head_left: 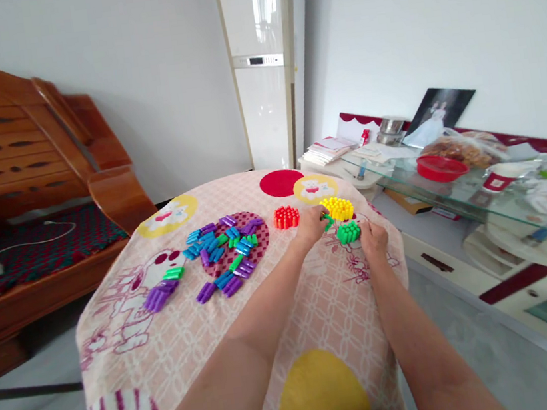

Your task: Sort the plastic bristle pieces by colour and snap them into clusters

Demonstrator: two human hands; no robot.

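Observation:
My left hand (312,225) reaches over the right part of the table, its fingers pinched on a few small green plastic sticks (329,222). Just beyond it, a cluster of yellow sticks (338,208) stands upright. My right hand (375,240) rests with curled fingers at the right side of an upright green cluster (348,232); whether it grips anything is hidden. A red cluster (286,217) stands to the left of my left hand. Farther left lie loose blue sticks (208,244) and purple sticks (162,295), with some green ones (173,272) among them.
A patterned pink cloth covers the round table (317,307). On the right stands a glass-topped cabinet (452,185) with a red bowl (443,168), papers (329,149) and a photo (438,116). A wooden bench (19,151) is at left, a white upright appliance (265,105) behind.

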